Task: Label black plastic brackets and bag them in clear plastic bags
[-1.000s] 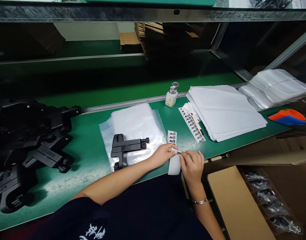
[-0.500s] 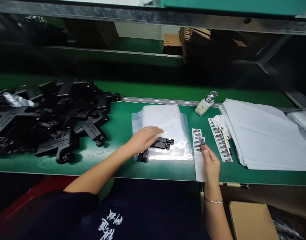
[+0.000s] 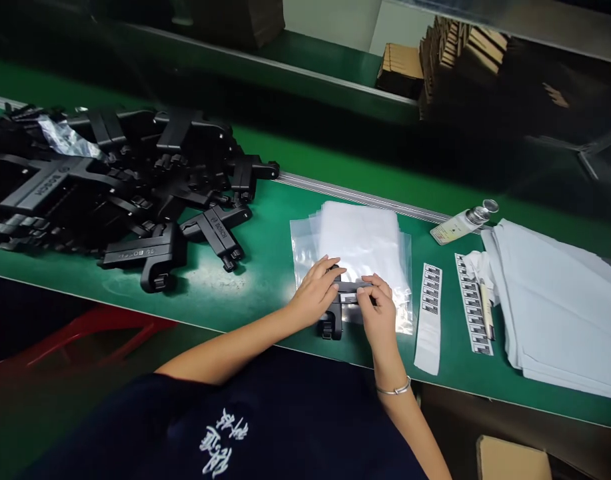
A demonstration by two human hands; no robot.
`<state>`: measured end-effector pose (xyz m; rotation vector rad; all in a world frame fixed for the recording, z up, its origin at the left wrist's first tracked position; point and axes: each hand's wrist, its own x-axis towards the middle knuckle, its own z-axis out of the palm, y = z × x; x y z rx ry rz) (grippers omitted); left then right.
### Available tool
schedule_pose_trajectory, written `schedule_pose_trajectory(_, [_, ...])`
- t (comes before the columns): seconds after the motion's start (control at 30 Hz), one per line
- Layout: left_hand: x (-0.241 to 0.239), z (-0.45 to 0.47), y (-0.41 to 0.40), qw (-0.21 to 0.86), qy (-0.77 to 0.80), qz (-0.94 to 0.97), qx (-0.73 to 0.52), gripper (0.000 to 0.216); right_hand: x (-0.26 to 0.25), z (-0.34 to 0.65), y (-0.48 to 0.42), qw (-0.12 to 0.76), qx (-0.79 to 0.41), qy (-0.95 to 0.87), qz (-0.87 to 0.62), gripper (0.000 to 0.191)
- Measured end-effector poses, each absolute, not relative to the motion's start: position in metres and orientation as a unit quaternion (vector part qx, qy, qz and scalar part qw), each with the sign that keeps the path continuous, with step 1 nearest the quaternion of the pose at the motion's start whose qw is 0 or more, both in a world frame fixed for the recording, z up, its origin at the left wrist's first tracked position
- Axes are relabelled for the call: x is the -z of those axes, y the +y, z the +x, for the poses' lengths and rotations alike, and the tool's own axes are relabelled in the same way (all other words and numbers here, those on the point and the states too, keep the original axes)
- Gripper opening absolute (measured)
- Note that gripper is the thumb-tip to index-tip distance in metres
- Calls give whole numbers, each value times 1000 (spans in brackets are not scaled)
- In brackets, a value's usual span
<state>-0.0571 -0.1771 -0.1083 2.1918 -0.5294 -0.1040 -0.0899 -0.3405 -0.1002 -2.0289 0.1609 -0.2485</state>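
Observation:
A black T-shaped plastic bracket [image 3: 336,312] lies at the front of the stack of clear plastic bags [image 3: 362,233]. My left hand [image 3: 315,293] grips its crosspiece, fingers stretched over the far end. From the right, my right hand [image 3: 380,310] pinches a small black-and-white label [image 3: 349,298] against the bracket's stem; fingertips partly cover both. Beside that hand lies a strip of labels [image 3: 429,300], its lower part bare backing. A second label strip [image 3: 472,303] lies further right, with a pen [image 3: 486,310] next to it.
Many similar black brackets [image 3: 135,253] are heaped at the left of the green bench. A pump bottle [image 3: 462,223] stands behind the label strips. White sheets [image 3: 560,307] are stacked at the right. Folded cardboard [image 3: 400,63] sits beyond, and a red stool [image 3: 100,333] is below the bench.
My right hand has moved left from the label strip to the bracket, carrying a label. My left hand now holds the bracket, which has been turned. The view has tilted and shifted.

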Motion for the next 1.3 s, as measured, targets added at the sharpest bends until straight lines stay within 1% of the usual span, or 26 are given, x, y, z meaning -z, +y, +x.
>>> schedule_pose_trajectory(0.33, [107, -57, -174, 436, -215, 873, 40, 38, 105, -95, -337, 492, 131, 67, -858, 22])
schedule_pose_trajectory(0.93, [105, -57, -173, 439, -212, 872, 45, 38, 102, -95, -336, 492, 123, 71, -859, 22])
schedule_pose_trajectory(1.2, [107, -56, -175, 433, -213, 875, 44, 38, 102, -95, -335, 469, 130, 58, -872, 21])
schedule_pose_trajectory(1.3, [106, -57, -173, 427, -214, 878, 24, 39, 102, -95, -337, 464, 130, 53, -875, 21])
